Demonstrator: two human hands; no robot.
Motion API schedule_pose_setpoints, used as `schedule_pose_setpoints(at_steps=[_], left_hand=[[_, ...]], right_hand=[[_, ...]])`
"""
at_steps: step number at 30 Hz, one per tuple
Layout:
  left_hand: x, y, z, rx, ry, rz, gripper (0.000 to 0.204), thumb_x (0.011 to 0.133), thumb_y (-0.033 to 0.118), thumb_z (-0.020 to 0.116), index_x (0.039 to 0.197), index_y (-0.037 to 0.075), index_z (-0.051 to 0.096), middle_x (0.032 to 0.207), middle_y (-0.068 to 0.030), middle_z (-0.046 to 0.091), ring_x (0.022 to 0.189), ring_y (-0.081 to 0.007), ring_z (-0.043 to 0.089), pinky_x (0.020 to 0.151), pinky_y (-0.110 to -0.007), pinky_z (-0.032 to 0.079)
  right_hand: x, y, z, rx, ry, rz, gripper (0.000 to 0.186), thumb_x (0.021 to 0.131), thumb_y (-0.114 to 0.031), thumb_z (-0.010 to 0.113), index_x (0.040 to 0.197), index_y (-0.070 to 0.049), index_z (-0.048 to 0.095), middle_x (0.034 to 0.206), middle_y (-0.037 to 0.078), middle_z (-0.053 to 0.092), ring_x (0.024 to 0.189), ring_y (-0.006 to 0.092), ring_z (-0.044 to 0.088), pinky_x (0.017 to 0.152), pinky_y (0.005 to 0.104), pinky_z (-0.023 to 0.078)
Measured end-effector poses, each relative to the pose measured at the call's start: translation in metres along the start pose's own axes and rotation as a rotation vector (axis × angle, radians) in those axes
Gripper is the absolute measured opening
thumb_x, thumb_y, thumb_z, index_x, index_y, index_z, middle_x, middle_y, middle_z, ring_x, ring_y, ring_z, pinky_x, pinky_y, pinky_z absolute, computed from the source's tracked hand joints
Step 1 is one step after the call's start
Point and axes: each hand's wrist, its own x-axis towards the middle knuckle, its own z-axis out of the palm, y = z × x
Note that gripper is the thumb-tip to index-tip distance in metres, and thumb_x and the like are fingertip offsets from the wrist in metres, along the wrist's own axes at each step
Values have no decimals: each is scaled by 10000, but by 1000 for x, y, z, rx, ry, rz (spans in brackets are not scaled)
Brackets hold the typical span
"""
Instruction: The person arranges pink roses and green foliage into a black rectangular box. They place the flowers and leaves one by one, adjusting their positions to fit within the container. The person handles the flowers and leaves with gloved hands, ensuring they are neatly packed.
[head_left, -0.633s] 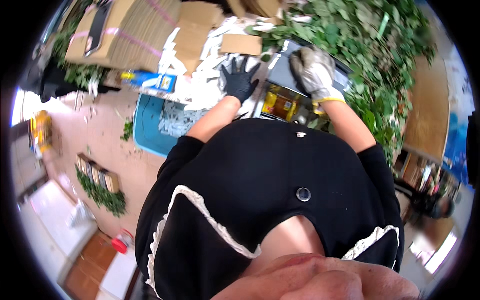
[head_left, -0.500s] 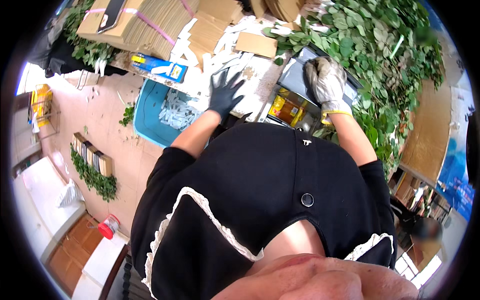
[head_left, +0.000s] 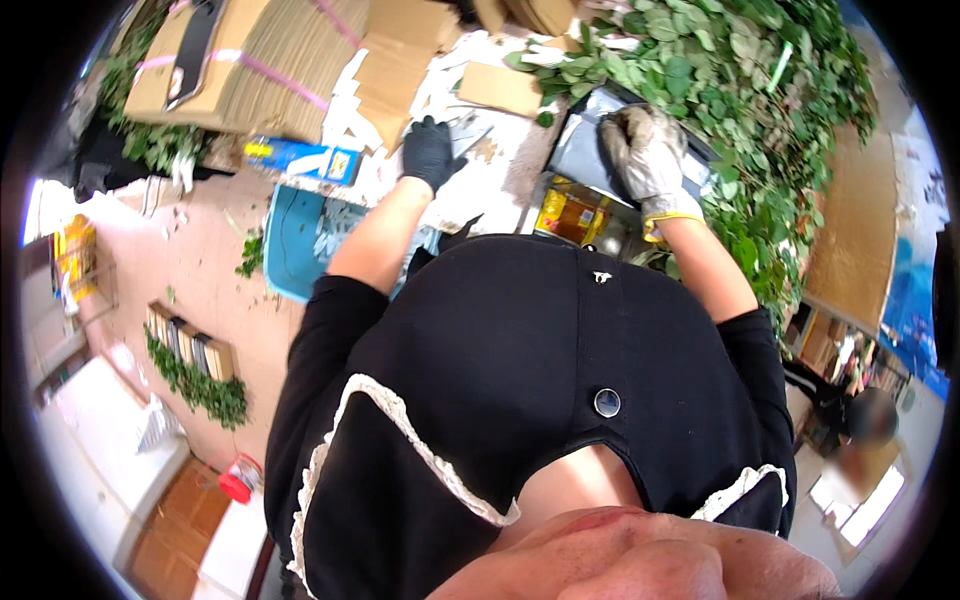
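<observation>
My left hand (head_left: 432,152), in a black glove, lies over white paper strips (head_left: 482,132) on the worktable. Its fingers are close together and bent downward, with the thumb apart, and nothing shows in its grasp. My right hand (head_left: 648,160), in a soiled white work glove with a yellow cuff, rests with extended fingers on a grey box-like case (head_left: 585,150). What lies under that palm is hidden. Between my body and the case is an open compartment with a yellow package (head_left: 568,216). A flat cardboard piece (head_left: 500,89) lies beyond, between the hands.
Leafy green branches (head_left: 740,90) crowd the right side. Strapped cardboard sheets (head_left: 270,75) with a phone (head_left: 195,55) on top stand at far left, near a blue box (head_left: 305,160). Below the table edge sits a blue bin (head_left: 290,240) holding white scraps.
My left hand has moved slightly farther forward, and its spread fingers have drawn together and bent. My right hand stays on the grey case. The whole view has shifted slightly.
</observation>
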Motion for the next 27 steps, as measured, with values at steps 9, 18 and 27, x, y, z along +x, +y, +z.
schedule_pose_setpoints(at_steps=[9,18,27], left_hand=[[-6,21,-75,-1973,-877,-311,597,908,329,621,1374,12,423,1226,-129,579,1034,-203,604,929,-342,502],[45,45,-84,-1036,-657,695,864,756,93,669,1520,95,264,1409,-249,450,1293,-343,474,1069,-400,380],[49,54,-68,-732,-621,503,550,853,264,703,1300,33,480,946,-246,673,863,-389,679,783,-436,520]], right_hand=[[3,2,-4,73,37,19,361,818,-303,702,1130,-132,642,1084,97,660,1038,322,590,937,448,419],[4,1,-6,58,12,59,301,815,-287,708,1082,-155,664,1090,80,650,1046,315,586,960,464,409],[8,11,8,-4,59,3,244,818,-135,602,1048,-180,670,1021,80,669,951,333,608,862,461,454]])
